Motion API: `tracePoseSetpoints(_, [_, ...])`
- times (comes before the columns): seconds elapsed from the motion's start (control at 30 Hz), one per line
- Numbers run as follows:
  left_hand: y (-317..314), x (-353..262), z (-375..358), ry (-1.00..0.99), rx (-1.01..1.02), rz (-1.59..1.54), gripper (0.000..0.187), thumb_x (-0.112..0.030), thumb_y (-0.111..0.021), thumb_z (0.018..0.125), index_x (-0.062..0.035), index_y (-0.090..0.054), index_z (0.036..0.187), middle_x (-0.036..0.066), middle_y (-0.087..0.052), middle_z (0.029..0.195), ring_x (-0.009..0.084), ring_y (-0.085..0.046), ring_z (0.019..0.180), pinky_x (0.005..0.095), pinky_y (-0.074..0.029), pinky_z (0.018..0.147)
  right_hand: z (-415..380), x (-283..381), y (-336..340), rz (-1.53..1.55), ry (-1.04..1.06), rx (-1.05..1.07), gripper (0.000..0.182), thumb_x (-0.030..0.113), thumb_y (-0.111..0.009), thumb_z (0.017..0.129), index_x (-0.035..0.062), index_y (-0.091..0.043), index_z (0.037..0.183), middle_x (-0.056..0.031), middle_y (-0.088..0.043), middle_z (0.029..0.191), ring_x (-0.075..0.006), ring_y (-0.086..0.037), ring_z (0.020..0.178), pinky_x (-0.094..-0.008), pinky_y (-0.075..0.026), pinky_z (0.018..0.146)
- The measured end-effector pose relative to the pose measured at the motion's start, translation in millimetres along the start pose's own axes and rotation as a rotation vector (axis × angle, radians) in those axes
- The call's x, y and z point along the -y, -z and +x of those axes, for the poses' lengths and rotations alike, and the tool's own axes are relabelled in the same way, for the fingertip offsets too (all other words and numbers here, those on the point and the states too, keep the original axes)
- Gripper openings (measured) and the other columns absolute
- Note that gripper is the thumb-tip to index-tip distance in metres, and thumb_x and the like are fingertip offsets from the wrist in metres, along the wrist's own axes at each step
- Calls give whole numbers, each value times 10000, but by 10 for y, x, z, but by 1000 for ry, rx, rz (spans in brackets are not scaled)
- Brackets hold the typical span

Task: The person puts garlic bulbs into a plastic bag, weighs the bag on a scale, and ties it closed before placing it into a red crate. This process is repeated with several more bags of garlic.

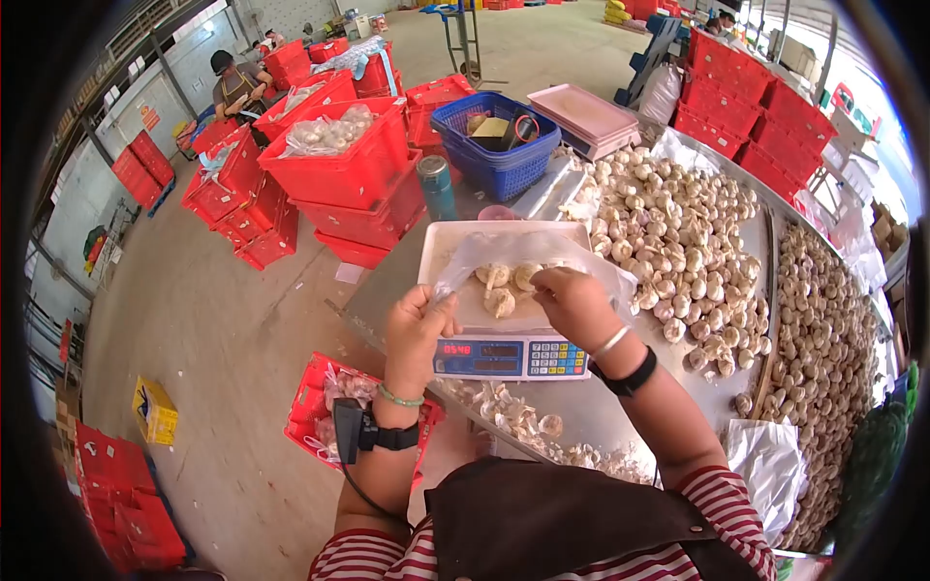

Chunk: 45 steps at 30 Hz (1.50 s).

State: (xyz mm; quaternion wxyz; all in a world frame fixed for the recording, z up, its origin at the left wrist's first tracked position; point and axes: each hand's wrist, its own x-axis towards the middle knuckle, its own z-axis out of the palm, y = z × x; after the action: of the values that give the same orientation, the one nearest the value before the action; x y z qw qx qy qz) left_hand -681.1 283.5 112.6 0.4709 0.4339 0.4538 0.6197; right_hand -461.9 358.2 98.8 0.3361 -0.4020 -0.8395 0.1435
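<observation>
Stretching beneath your left grip (418,324) and right grip (576,305), the worktop (707,402) runs well out to the right. Ahead of your left grip and off to its left stands a stack of red crates (339,172). Garlic (673,242) lies heaped to the right of your right grip and ahead of it. Beyond the two grips, ahead of the gap between them, sits a blue basket (509,172). The scale (523,357) is below and between your grips, with a clear bag (538,250) at its pan. Your left grip is narrow, pinching the bag's edge. Your right grip is narrow too, its fingertips down by the bulbs (499,303); what it holds, I cannot tell. Those few bulbs rest between your grips, over the pan.
</observation>
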Motion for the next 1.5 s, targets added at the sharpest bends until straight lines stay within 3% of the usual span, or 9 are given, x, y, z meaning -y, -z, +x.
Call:
tracePoseSetpoints(0.4, [230, 101, 230, 8, -44, -153, 125, -120, -595, 895, -51, -562, 796, -20, -510, 610, 58, -486, 568, 229, -454, 611, 187, -90, -640, -89, -174, 361, 437, 217, -710, 703, 124, -591, 1113, -152, -639, 939, -332, -639, 818, -434, -503, 703])
tracePoseSetpoints(0.5, [305, 142, 335, 17, -38, -168, 143, -129, -591, 897, -57, -554, 780, -23, -495, 606, 62, -480, 576, 233, -447, 618, -68, 26, -59, 178, -162, -12, 469, 155, -769, 671, 60, -590, 1095, -103, -637, 901, -210, -606, 649, -322, -502, 611])
tracePoseSetpoints(0.63, [306, 176, 432, 29, -18, -187, 122, -94, -566, 893, -59, -551, 778, -24, -451, 606, 71, -420, 571, 239, -420, 636, -454, -285, 535, -29, -383, -382, 470, 91, -767, 690, 49, -606, 1130, -26, -597, 831, -83, -512, 602, -220, -433, 535])
tracePoseSetpoints(0.7, [269, 168, 460, 36, 9, -182, 99, -93, -571, 889, -54, -564, 798, -26, -444, 611, 70, -411, 572, 249, -418, 630, -628, -589, 742, -94, -474, -433, 480, 75, -765, 695, 42, -602, 1145, -11, -584, 817, -66, -484, 595, -214, -404, 520])
tracePoseSetpoints(0.97, [204, 286, 470, 26, 66, -169, 154, -170, -605, 881, -21, -573, 859, -2, -500, 664, 119, -502, 645, 270, -430, 655, -888, -423, 596, 924, -569, -448, 484, 102, -670, 835, 12, -486, 1274, -111, -621, 1076, -170, -632, 857, -274, -538, 723])
tracePoseSetpoints(1.07, [36, 291, 375, -387, -230, 624, 407, -123, -655, 824, 37, -471, 1150, 173, -542, 1093, 286, -541, 1008, 408, -413, 899, -943, -155, 468, 1275, -532, -406, 503, 160, -585, 900, 37, -408, 1355, -148, -596, 1141, -210, -630, 928, -299, -542, 781])
tracePoseSetpoints(1.17, [-158, 107, 185, -800, -252, 826, 469, -83, -645, 797, 32, -447, 1206, 199, -507, 1163, 350, -500, 1075, 446, -379, 936, -1045, 8, 416, 1444, -543, -331, 509, 141, -539, 922, 29, -357, 1384, -141, -561, 1209, -206, -607, 987, -306, -526, 826])
tracePoseSetpoints(1.33, [-811, 4, -189, -697, 496, 618, 472, -106, -689, 768, -5, -516, 1195, 189, -544, 1157, 353, -533, 1064, 420, -418, 920, -1189, 250, 333, 1634, -523, -201, 463, 182, -511, 940, 23, -382, 1355, -99, -548, 1181, -167, -572, 965, -280, -493, 798])
tracePoseSetpoints(1.5, [-1191, 361, -471, -408, 680, 379, 445, -77, -685, 780, -16, -519, 1188, 172, -574, 1090, 305, -572, 973, 359, -454, 861, -1456, 362, 312, 1618, -541, -319, 386, 207, -504, 943, 51, -439, 1290, -70, -547, 1156, -142, -552, 1006, -278, -472, 834])
